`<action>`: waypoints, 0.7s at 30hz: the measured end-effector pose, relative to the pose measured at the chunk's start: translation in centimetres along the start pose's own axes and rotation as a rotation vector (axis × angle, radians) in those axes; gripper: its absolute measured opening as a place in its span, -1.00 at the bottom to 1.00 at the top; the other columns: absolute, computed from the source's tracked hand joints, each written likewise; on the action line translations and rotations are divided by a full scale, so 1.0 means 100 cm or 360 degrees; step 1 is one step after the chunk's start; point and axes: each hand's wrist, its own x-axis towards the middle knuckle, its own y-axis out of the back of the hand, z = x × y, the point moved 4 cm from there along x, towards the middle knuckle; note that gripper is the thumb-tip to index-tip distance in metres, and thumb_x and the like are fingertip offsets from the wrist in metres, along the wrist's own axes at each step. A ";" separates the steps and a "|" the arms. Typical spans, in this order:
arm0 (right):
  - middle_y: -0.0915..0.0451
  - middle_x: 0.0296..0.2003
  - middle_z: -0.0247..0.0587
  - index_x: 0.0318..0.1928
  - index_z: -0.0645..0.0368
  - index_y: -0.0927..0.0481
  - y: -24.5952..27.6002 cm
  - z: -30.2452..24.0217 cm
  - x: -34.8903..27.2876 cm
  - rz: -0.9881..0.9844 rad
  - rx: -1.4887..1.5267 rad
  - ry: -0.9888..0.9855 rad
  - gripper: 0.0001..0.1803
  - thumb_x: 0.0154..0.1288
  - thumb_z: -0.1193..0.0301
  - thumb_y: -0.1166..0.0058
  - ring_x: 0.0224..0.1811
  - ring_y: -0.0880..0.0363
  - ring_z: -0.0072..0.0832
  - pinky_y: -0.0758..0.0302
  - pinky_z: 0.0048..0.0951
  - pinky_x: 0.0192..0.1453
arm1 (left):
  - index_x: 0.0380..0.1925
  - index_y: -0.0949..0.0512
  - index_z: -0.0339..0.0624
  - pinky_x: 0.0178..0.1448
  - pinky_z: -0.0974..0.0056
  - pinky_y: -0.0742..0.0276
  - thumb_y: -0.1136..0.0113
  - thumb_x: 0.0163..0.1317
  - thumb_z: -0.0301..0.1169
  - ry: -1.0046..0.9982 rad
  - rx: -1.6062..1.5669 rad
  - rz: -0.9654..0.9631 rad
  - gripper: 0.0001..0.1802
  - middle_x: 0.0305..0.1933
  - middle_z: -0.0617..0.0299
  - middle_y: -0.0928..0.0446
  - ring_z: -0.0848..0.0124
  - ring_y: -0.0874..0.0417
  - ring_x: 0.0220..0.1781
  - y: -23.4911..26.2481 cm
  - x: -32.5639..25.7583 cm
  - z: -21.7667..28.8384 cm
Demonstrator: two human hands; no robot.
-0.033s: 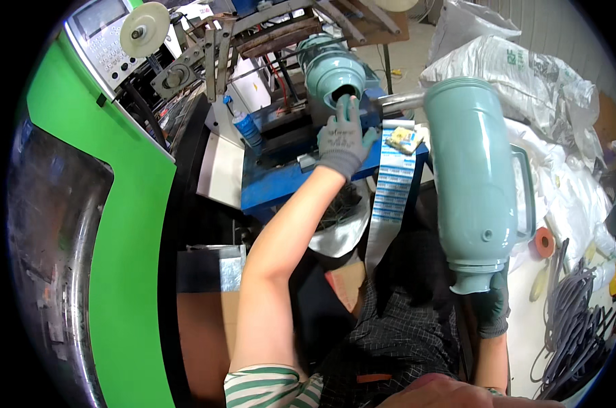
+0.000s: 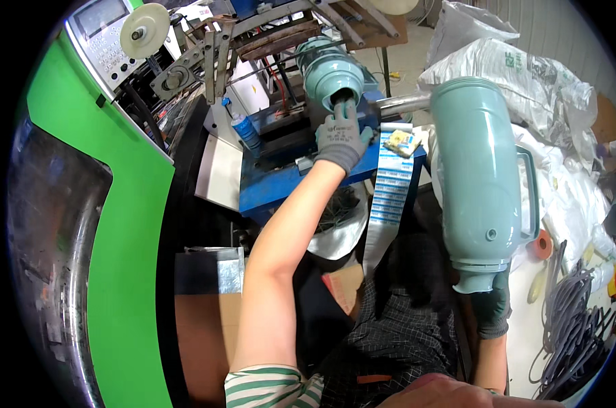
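My left hand (image 2: 342, 139), in a grey-green work glove, reaches to a pale green thermos jug shell (image 2: 331, 76) lying on the blue machine bench. Its fingers stretch out into the dark spout opening, with the thumb apart; the fingertips are partly hidden there. On my right, a second pale green thermos jug shell (image 2: 478, 180) stands upside down, its spout lowest and its handle to the right. My gloved right hand (image 2: 493, 302) holds it from below at the spout; most of the fingers are hidden behind it.
A blue bench (image 2: 270, 187) carries a blue spray bottle (image 2: 245, 129) and a hanging strip of labels (image 2: 392, 180). Metal linkages (image 2: 216, 58) stand above it. At left is a green machine cabinet (image 2: 128, 217). White sacks (image 2: 508, 75) and coiled grey cords (image 2: 571, 313) lie at right.
My left fingers have shifted slightly and sit at the spout opening. The thermos jug shell in my right hand has moved a little to the right.
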 end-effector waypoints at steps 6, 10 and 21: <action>-0.49 0.38 0.06 0.57 0.23 -0.23 0.002 -0.040 0.032 0.0023 -0.0236 0.0156 -0.41 0.79 0.11 0.35 0.38 -0.55 -0.14 -0.53 -0.13 0.45 | 0.25 -0.55 -0.14 0.08 -0.16 -0.47 -0.41 0.27 -0.08 -0.0381 -0.0305 0.0724 -0.38 0.13 -0.05 -0.61 -0.12 -0.62 0.14 0.035 -0.125 0.030; -0.63 0.21 0.12 0.47 0.32 -0.31 -0.022 -0.036 0.088 -0.0117 -0.0161 -0.0196 -0.33 0.70 0.00 0.14 0.31 -0.64 -0.19 -0.63 -0.21 0.31 | 0.34 -0.47 -0.06 0.26 -0.19 -0.51 -0.48 0.28 -0.20 -0.0143 -0.0259 0.1112 -0.34 0.17 -0.04 -0.58 -0.11 -0.62 0.25 0.085 -0.270 -0.033; -0.35 0.47 -0.07 0.62 -0.05 -0.13 -0.160 0.115 0.242 -0.0863 -0.0757 0.0418 -0.02 0.32 0.70 -0.34 0.47 -0.47 -0.30 -0.61 -0.24 0.41 | -0.34 -0.46 0.15 -0.29 0.08 -0.31 -0.70 -0.13 -0.07 -0.0253 -0.0901 0.0665 -0.47 -0.39 0.37 -0.53 0.24 -0.55 -0.44 0.090 -0.351 -0.036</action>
